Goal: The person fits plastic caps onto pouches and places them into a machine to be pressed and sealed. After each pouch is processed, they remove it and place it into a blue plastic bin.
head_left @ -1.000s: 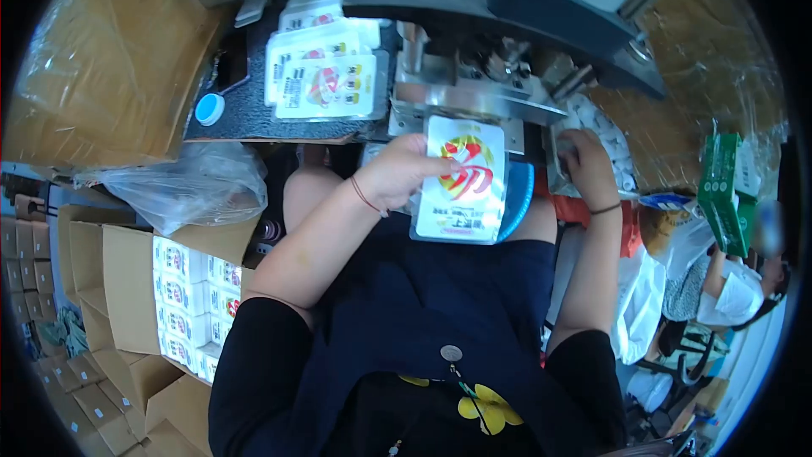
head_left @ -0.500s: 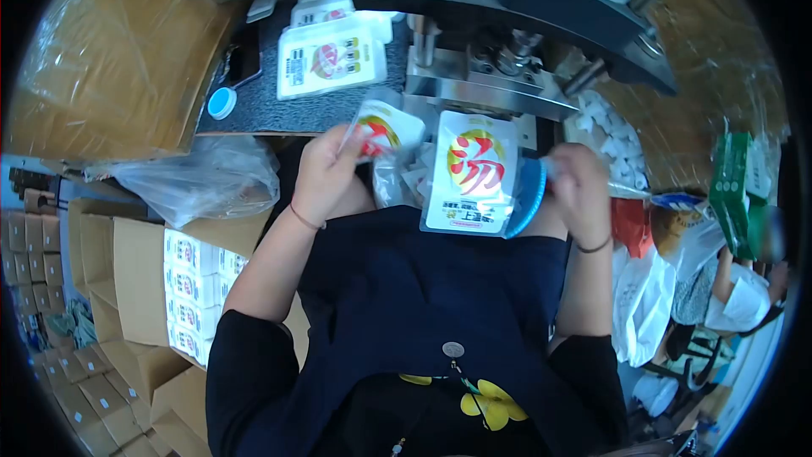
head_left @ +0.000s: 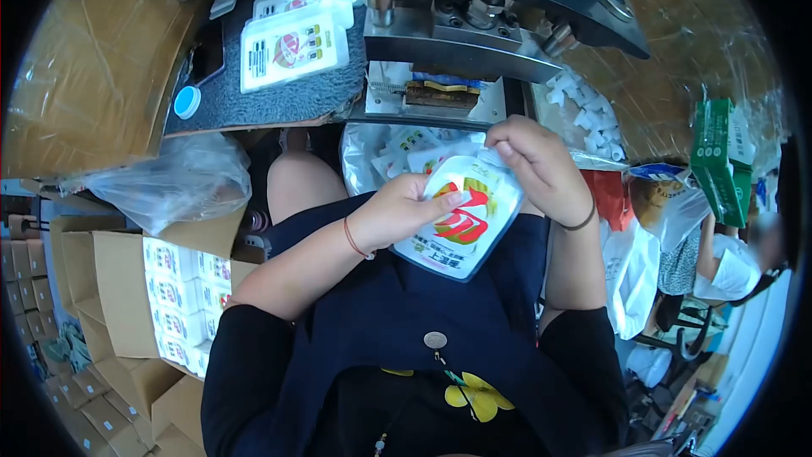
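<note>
A flat white pouch (head_left: 461, 250) with bold red characters over a gold-green circle lies tilted above my lap. My left hand (head_left: 410, 211) grips its left side, thumb across the printed front. At the pouch's upper right corner, my right hand (head_left: 541, 171) is closed, thumb against bent fingers; a small pale bit shows there, partly hidden. Behind the pouch, between my knees, an open clear plastic bag (head_left: 359, 148) contains several printed packets (head_left: 414, 142). Further up stands a metal press (head_left: 461, 63).
White pouches (head_left: 292, 55) are stacked on the dark mat (head_left: 317, 101), near a blue cap (head_left: 187, 102) and a phone (head_left: 209, 55). Small white spouts (head_left: 592, 114) lie right of the press. A carton (head_left: 127, 288) of packed pouches stands lower left. Another person (head_left: 727, 258) is at right.
My left hand has moved right from a crumpled-looking pouch to the one over my lap. My right hand has come in to that pouch's corner. The view has shifted.
</note>
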